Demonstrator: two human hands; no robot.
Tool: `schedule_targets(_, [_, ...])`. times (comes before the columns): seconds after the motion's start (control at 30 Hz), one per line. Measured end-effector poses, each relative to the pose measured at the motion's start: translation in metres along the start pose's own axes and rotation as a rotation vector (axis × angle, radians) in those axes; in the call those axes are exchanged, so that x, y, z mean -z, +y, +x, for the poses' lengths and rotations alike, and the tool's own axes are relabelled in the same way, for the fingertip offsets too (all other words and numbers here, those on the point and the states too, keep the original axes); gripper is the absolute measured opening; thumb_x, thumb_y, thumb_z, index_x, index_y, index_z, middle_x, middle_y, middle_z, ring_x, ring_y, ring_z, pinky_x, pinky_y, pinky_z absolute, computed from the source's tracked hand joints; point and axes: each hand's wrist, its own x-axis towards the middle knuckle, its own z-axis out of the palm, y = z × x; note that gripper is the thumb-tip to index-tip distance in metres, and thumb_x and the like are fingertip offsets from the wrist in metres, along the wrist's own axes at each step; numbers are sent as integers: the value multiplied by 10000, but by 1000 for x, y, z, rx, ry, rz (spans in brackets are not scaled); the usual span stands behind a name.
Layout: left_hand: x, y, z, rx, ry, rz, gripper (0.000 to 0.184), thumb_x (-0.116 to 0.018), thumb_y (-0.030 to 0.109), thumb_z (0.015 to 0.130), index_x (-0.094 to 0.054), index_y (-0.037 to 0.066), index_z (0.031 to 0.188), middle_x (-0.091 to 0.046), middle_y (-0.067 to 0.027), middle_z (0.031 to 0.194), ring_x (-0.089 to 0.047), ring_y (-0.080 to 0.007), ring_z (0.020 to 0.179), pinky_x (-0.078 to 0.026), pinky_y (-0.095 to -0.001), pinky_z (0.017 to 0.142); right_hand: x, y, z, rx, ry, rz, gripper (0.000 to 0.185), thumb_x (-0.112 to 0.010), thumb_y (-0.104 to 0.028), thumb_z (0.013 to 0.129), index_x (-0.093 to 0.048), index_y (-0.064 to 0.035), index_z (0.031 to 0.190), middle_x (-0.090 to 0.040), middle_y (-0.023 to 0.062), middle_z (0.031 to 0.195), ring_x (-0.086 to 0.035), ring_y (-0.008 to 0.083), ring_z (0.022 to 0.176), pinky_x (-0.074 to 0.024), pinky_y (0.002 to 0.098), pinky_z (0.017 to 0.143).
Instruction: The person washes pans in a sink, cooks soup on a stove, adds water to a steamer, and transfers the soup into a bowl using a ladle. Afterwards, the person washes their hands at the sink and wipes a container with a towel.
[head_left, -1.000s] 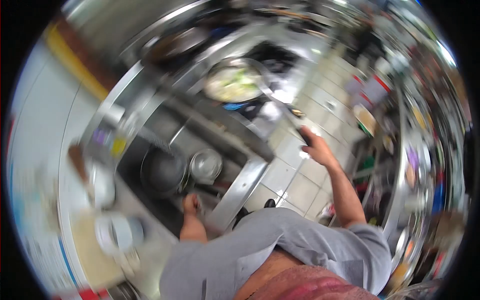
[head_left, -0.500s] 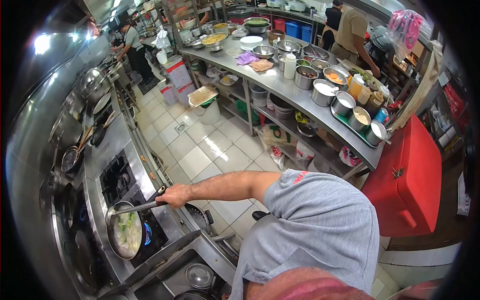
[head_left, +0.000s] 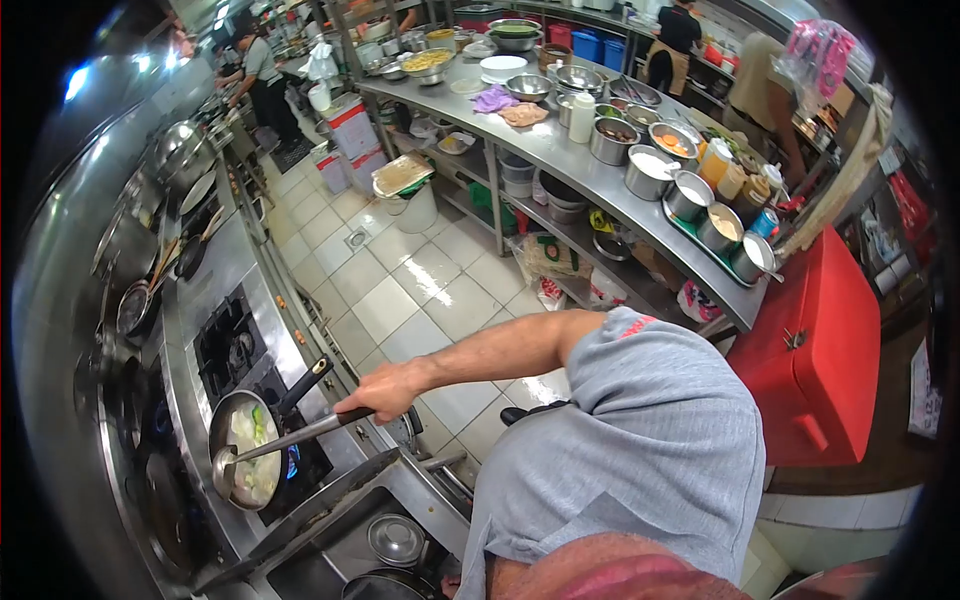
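My right hand [head_left: 388, 390] is closed round the dark handle of a long metal ladle [head_left: 290, 438]. The ladle's bowl rests at the left side of a frying pan [head_left: 277, 480], which holds pale pieces and green ones in liquid. Blue flame shows beside the pan on the stove, and the pan's black handle points up and right, not held. Only a sliver of my left hand [head_left: 451, 586] shows at the bottom edge, beside the sink [head_left: 335, 520]; its fingers are hidden. In the sink lie a round metal lid [head_left: 396, 540] and a dark pan [head_left: 390, 584].
A steel counter [head_left: 560, 150] with bowls, sauce bottles and metal containers runs across the back. A red cooler [head_left: 815, 350] stands at the right. A lidded bucket [head_left: 412, 210] is on the tiled floor. One person [head_left: 262, 80] is at the far left, others behind the counter.
My right hand has moved slightly right and down with the ladle, whose bowl is now lower in the pan. The pan's handle has come into view. The people behind the counter have shifted.
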Motion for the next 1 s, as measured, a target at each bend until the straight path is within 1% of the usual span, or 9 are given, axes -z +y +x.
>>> schedule_targets(0.13, [51, 0, -13, -77, 36, -162, 297, -457, 218, 744, -302, 155, 499, -280, 31, 487, -289, -105, 436, -281, -250, 457, -22, 29, 2, 100, -121, 432, 659, -650, -109, 699, -364, -37, 1288, -531, 167, 1163, -518, 277, 1062, -407, 332, 883])
schedule_targets(0.2, [33, 23, -48, -46, 18, -225, 286, -490, 241, 753, -343, 155, 523, -293, 27, 494, -301, -105, 449, -288, -262, 456, -12, 26, -3, 97, -129, 293, 623, -635, -71, 709, -382, -76, 1278, -540, 129, 1167, -516, 266, 1076, -409, 342, 896])
schedule_targets(0.23, [31, 45, -52, 71, -224, -213, 273, -511, 244, 746, -360, 160, 534, -305, 29, 498, -310, -111, 451, -290, -273, 450, -17, 33, 2, 75, -107, 192, 620, -637, -77, 712, -386, -110, 1278, -546, 106, 1166, -521, 269, 1068, -414, 349, 893])
schedule_targets(0.27, [13, 49, -68, 63, 83, -271, 281, -524, 241, 741, -354, 169, 530, -311, 28, 492, -306, -120, 439, -290, -282, 438, -17, 35, 6, 38, -110, 168, 620, -642, -105, 718, -385, -132, 1281, -552, 105, 1154, -528, 279, 1056, -422, 360, 881])
schedule_targets(0.3, [18, 41, -60, 88, 127, -343, 284, -538, 239, 735, -357, 169, 527, -321, 16, 487, -302, -128, 430, -294, -293, 430, -19, 34, 10, 19, -95, 123, 634, -648, -123, 726, -370, -150, 1295, -557, 125, 1137, -542, 285, 1032, -429, 371, 870])
schedule_targets(0.37, [27, 30, -51, 90, 48, -370, 239, -525, 225, 737, -393, 142, 555, -321, -4, 481, -308, -140, 427, -299, -303, 428, -23, 29, 19, -62, -38, 55, 610, -629, -146, 747, -363, -175, 1296, -576, 138, 1091, -550, 304, 1003, -443, 389, 835])
schedule_targets(0.53, [17, 41, -52, 194, 230, -434, 156, -533, 85, 719, -441, 101, 594, -375, -3, 493, -377, -129, 381, -358, -300, 375, -35, 36, 62, -82, 73, -29, 630, -623, -177, 759, -341, -206, 1321, -606, 165, 1003, -567, 336, 952, -450, 403, 803])
schedule_targets(0.87, [13, 53, -59, 233, 266, -471, 74, -529, 67, 726, -485, 63, 667, -387, 1, 499, -376, -123, 380, -366, -303, 370, -57, 41, 102, -38, 86, -288, 641, -633, -161, 750, -341, -220, 1318, -599, 163, 956, -573, 333, 912, -456, 429, 766])
schedule_targets(1.0, [13, 48, -56, 214, 255, -507, 119, -544, 43, 704, -463, 54, 618, -394, -22, 480, -390, -142, 360, -371, -318, 348, -54, 49, 95, -76, 56, -358, 615, -649, -205, 751, -371, -227, 1300, -559, 133, 932, -566, 328, 887, -458, 436, 763])
